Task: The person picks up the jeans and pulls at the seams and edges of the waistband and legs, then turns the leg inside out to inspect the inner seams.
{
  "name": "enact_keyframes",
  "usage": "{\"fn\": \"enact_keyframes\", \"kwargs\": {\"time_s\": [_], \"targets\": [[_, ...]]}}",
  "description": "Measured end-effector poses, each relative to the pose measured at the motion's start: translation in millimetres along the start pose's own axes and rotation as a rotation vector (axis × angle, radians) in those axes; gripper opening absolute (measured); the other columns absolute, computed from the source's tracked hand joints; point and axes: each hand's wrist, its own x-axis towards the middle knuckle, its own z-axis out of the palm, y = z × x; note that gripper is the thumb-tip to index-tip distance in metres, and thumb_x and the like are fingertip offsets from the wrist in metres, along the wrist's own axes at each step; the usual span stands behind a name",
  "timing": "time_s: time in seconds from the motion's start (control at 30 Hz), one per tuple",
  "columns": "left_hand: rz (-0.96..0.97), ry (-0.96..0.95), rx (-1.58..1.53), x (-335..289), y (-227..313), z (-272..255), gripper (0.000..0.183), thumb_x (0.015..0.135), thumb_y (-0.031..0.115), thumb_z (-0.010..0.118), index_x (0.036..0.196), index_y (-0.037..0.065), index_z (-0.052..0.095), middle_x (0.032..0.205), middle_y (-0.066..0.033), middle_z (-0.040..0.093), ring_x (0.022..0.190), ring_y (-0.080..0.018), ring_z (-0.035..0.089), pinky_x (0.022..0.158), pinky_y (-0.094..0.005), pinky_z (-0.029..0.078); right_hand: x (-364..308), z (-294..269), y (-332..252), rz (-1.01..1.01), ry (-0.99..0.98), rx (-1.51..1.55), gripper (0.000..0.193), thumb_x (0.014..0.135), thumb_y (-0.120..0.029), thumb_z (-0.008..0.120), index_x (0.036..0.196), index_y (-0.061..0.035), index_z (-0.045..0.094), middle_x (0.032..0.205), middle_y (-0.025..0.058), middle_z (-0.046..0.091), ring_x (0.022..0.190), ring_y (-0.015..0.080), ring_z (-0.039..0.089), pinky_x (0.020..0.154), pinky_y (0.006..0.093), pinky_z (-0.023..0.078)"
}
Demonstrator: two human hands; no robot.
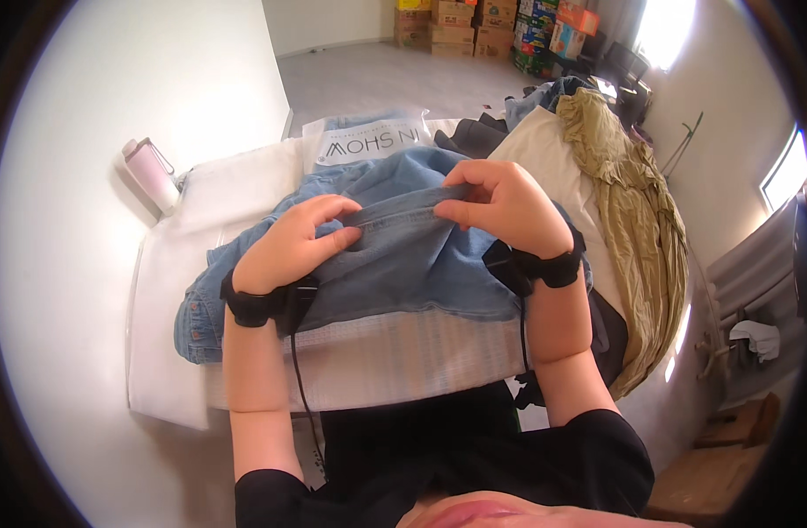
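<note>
A blue denim garment (395, 277) lies spread and rumpled across the table before me. My left hand (302, 236) pinches a seam of it between thumb and fingers, left of the middle. A short way to the right, my right hand (500, 204) grips the same seam, so the strip between them is raised and drawn fairly straight. Metal buttons show at the garment's left end. Both wrists wear black straps with small black boxes and cables.
Behind the denim lies a clear plastic bag (368, 141) with printing. A pink-and-white bottle (151, 176) stands at the far left. An olive-green garment (637, 255) hangs over the table's right side. Cardboard boxes (454, 33) are stacked at the back, and a wooden stool (711, 480) is low right.
</note>
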Motion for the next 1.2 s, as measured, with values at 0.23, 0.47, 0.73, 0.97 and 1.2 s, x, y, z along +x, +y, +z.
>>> {"fn": "enact_keyframes", "kwargs": {"time_s": [0.23,0.47,0.73,0.97,1.2], "targets": [[0.033,-0.065,0.064,7.0,-4.5,4.0,0.018,0.078,0.02,0.061,0.084,0.004,0.054,0.081,-0.0013,0.052,0.08,-0.0096,0.046,0.074,-0.0214,0.037,-6.3,-8.6,-3.0,0.003,0.036,-0.026,0.024,0.07,-0.015,0.07,0.083,0.0022,0.058,0.062,0.0016,0.055,0.057,0.0061,0.05,0.052,0.0204,0.04],[-0.117,0.135,-0.476,-3.8,12.2,-6.8,0.016,0.08,0.017,0.058,0.084,0.007,0.046,0.071,0.0071,0.043,0.07,-0.0032,0.038,0.065,-0.017,0.032,-3.6,-11.8,1.9,0.035,0.066,0.061,0.021,0.07,-0.013,0.07,0.079,0.0012,0.057,0.062,-0.0006,0.053,0.055,0.0047,0.048,0.051,0.0197,0.039],[-0.116,0.228,-0.238,-14.3,37.4,5.8,0.019,0.074,0.014,0.066,0.085,0.001,0.057,0.074,0.003,0.054,0.07,-0.0053,0.047,0.065,-0.0185,0.038,-7.1,-0.1,-1.9,-0.123,0.084,-0.087,0.021,0.068,-0.012,0.069,0.083,-0.0021,0.058,0.063,0.0017,0.053,0.055,0.007,0.048,0.051,0.0212,0.04],[-0.1,0.211,-0.274,-15.1,40.0,11.7,0.013,0.073,0.008,0.066,0.081,0.0,0.061,0.073,0.001,0.058,0.069,-0.0054,0.05,0.064,-0.0191,0.04,-12.8,-0.7,-18.6,-0.047,0.08,-0.163,0.019,0.066,-0.009,0.068,0.082,-0.0039,0.059,0.067,0.0041,0.055,0.054,0.009,0.05,0.05,0.0221,0.041],[-0.088,0.172,-0.221,-10.9,43.3,19.2,0.014,0.071,0.008,0.067,0.082,0.0,0.062,0.072,0.0011,0.058,0.069,-0.0056,0.05,0.064,-0.0192,0.039,-8.5,12.5,-5.4,-0.406,0.029,-0.101,0.013,0.066,-0.004,0.065,0.078,-0.0039,0.058,0.078,0.005,0.057,0.056,0.0125,0.051,0.051,0.0244,0.042]]}}
